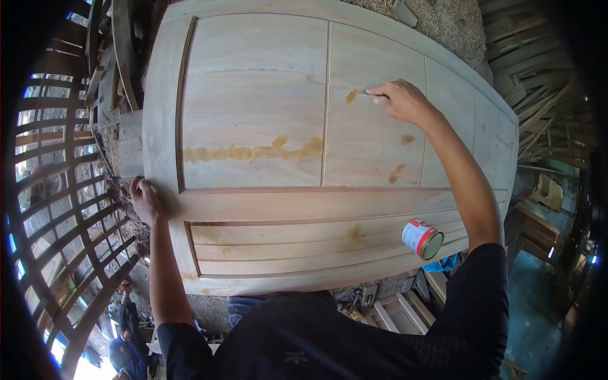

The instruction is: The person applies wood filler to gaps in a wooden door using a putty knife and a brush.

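Note:
A large pale wooden door (253, 206) lies flat in front of me, with framed panels and grooves. My right hand (405, 101) is closed around a small putty knife (363, 93), its blade touching the door beside a fresh yellow-brown filler spot (351, 97). A long smeared band of filler (253, 153) crosses the left panel, and a few patches mark the middle one. Curled at the door's left edge is my left hand (146, 201); what its fingers grip, if anything, is hidden. A round can (422, 239) with a white and red label stands on the door's near right part.
Wood shavings (449, 28) cover the ground beyond the door. Stacked wooden strips (538, 82) lie at the right. A slatted lattice wall (63, 171) runs along the left, with another person (128, 342) at the lower left. Wooden frames (399, 313) lie near my body.

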`<state>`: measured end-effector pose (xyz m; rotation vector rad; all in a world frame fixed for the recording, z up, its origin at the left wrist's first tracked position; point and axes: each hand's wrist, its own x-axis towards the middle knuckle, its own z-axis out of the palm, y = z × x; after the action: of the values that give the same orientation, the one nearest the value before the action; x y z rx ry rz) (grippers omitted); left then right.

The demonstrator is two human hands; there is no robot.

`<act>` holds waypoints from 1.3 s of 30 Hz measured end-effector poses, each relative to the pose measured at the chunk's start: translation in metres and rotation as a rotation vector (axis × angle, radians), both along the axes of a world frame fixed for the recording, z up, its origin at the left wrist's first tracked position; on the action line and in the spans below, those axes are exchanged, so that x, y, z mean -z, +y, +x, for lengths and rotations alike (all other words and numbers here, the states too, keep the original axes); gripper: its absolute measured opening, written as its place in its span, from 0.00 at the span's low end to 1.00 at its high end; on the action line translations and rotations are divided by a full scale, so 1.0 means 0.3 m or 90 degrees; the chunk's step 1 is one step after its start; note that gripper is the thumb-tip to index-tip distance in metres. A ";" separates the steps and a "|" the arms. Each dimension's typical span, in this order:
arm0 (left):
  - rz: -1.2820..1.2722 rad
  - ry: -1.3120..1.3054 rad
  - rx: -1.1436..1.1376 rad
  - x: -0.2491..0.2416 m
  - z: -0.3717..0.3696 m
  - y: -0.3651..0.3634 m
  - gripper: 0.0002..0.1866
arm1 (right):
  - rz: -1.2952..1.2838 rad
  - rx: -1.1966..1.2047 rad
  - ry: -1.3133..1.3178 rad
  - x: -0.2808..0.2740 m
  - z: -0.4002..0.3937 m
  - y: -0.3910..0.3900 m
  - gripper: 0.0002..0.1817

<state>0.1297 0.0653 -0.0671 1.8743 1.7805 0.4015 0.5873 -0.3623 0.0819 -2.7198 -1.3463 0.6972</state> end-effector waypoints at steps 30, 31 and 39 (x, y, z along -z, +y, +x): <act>0.002 -0.015 0.023 0.032 -0.020 0.019 0.25 | 0.101 0.234 -0.041 0.185 -0.161 0.144 0.14; 0.004 -0.017 0.022 0.028 -0.015 0.022 0.25 | 0.104 0.233 -0.043 0.119 -0.145 0.182 0.14; -0.034 -0.011 0.006 -0.003 -0.003 0.006 0.24 | 0.029 0.214 -0.064 0.095 -0.081 0.255 0.11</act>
<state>0.1289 0.0670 -0.0662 1.8368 1.7524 0.3629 0.5630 -0.2858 0.0533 -2.8723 -0.8704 0.5021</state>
